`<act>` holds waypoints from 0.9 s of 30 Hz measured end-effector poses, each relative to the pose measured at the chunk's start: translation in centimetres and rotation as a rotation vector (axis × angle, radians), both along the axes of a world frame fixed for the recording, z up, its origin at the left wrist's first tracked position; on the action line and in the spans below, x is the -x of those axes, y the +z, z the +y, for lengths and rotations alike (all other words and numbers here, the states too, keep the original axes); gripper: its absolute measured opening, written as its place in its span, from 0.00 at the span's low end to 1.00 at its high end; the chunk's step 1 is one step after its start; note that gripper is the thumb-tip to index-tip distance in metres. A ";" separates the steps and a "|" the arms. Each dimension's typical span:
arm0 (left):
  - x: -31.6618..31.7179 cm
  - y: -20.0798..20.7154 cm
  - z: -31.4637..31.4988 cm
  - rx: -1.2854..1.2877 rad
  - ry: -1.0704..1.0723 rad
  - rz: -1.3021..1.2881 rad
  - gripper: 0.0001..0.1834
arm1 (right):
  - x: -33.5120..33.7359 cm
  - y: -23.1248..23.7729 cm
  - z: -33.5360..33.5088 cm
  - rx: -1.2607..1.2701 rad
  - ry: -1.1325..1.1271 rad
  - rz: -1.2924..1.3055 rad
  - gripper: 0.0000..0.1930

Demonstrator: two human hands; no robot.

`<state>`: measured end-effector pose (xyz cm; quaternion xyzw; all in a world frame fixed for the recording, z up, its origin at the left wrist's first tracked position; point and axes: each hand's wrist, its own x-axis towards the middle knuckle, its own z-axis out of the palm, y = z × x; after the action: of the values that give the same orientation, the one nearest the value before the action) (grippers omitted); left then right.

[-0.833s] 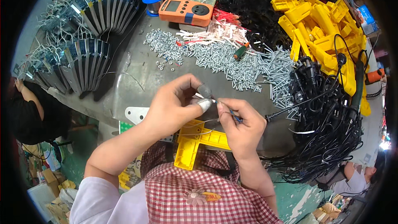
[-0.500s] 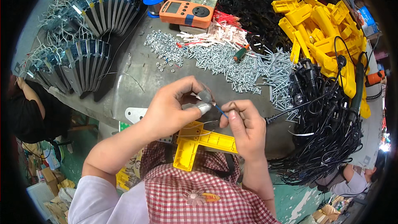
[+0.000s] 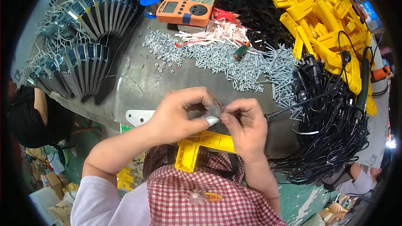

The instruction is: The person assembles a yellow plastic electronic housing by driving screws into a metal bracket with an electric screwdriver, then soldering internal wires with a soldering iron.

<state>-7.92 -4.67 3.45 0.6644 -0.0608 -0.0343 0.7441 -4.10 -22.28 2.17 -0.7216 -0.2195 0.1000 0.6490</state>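
My left hand [image 3: 180,111] and my right hand [image 3: 248,127] meet fingertip to fingertip above the bench's near edge. Both are closed in a pinch on thin wire, mostly hidden by the fingers. Grey wrapping covers my left thumb and a finger. A black power cord [image 3: 289,105] runs up to my right hand from the right. Beneath my hands lies a yellow plastic handle shell [image 3: 187,155], its ribbed hollow side up. Beside my left wrist a flat metal plate with holes [image 3: 136,117] shows.
Screws [image 3: 226,65], nuts [image 3: 161,46] and white sleeves [image 3: 217,33] lie beyond my hands, near an orange meter [image 3: 184,11] and a solder spool [image 3: 151,2]. Yellow shells [image 3: 322,25] and black cords [image 3: 331,129] heap at right. Metal plates [image 3: 83,67] stand fanned at left.
My hands have come together; the blue wire that stretched between them is now hidden in the fingertips. My left hand has sunk slightly toward me. The view has shifted a little.
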 end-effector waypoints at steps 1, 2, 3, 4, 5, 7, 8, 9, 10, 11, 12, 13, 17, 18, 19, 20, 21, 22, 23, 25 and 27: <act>-0.1 0.2 0.1 -0.081 0.016 -0.016 0.09 | -0.2 0.4 0.1 -0.017 -0.009 0.057 0.14; -0.4 0.2 0.4 -0.083 0.014 -0.019 0.09 | -0.4 0.7 0.1 -0.034 -0.018 0.113 0.14; -0.7 0.2 0.8 -0.290 0.037 -0.127 0.09 | -0.8 0.7 -0.3 -0.039 -0.015 0.112 0.14; -1.0 0.2 1.1 -0.497 0.060 -0.235 0.09 | -1.5 0.6 -1.1 0.130 0.054 0.035 0.16; -1.4 0.2 1.0 -0.504 0.063 -0.234 0.09 | -2.0 0.5 -1.5 0.297 0.122 -0.042 0.18; -2.0 0.0 0.3 -0.784 -0.027 -0.373 0.10 | -2.1 0.8 -1.2 0.291 0.130 0.037 0.21; -2.7 0.1 0.5 -0.788 -0.032 -0.372 0.10 | -2.2 0.9 -1.1 0.288 0.141 0.116 0.24; -4.0 0.5 0.8 -0.735 -0.114 -0.344 0.10 | -2.5 0.2 -1.5 0.176 0.137 0.233 0.25; -5.4 0.7 1.5 -0.685 -0.189 -0.307 0.11 | -2.6 0.0 -1.6 0.171 0.133 0.235 0.25; -6.9 -0.3 2.4 -0.677 -0.155 -0.309 0.14 | -2.7 -0.2 -1.7 0.091 0.112 0.328 0.23; -8.6 -1.1 3.2 -0.825 -0.029 -0.435 0.13 | -2.8 -0.4 -1.7 0.010 0.091 0.425 0.22; -10.1 -2.0 4.0 -1.092 0.111 -0.489 0.13 | -2.7 -0.6 -1.7 -0.039 0.120 0.477 0.19; -12.0 -5.0 5.5 -1.444 0.333 -0.542 0.15 | -1.1 0.7 -1.0 -0.062 0.253 0.557 0.12; -12.1 -5.1 5.4 -1.424 0.345 -0.526 0.15 | -0.9 1.0 -0.9 -0.063 0.244 0.559 0.12; -12.0 -5.1 5.3 -1.404 0.358 -0.508 0.15 | -0.7 1.2 -0.8 -0.062 0.325 0.510 0.12; -11.8 -5.1 5.3 -1.401 0.353 -0.509 0.15 | -0.4 1.3 -0.6 -0.059 0.409 0.461 0.12; -11.4 -4.7 5.2 -1.337 0.353 -0.532 0.13 | -0.3 0.8 -0.4 -0.082 0.335 0.479 0.09; -10.9 -4.3 5.0 -1.274 0.354 -0.553 0.11 | -0.6 0.1 -0.5 -0.081 0.330 0.484 0.09; -10.0 -3.8 4.7 -1.204 0.332 -0.494 0.11 | -1.0 -0.8 -0.6 -0.034 0.205 0.447 0.08; -7.8 -2.8 4.1 -1.131 0.283 -0.437 0.12 | -1.5 -1.1 -0.4 0.066 0.003 0.314 0.06; -5.8 -1.8 3.6 -0.911 0.205 -0.161 0.13 | -1.8 -1.3 0.2 0.109 -0.059 0.155 0.05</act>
<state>-2.12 -1.07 1.68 0.9263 -0.0309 0.0678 0.3693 -2.33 -22.08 0.84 -0.7521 -0.1415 0.1480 0.6264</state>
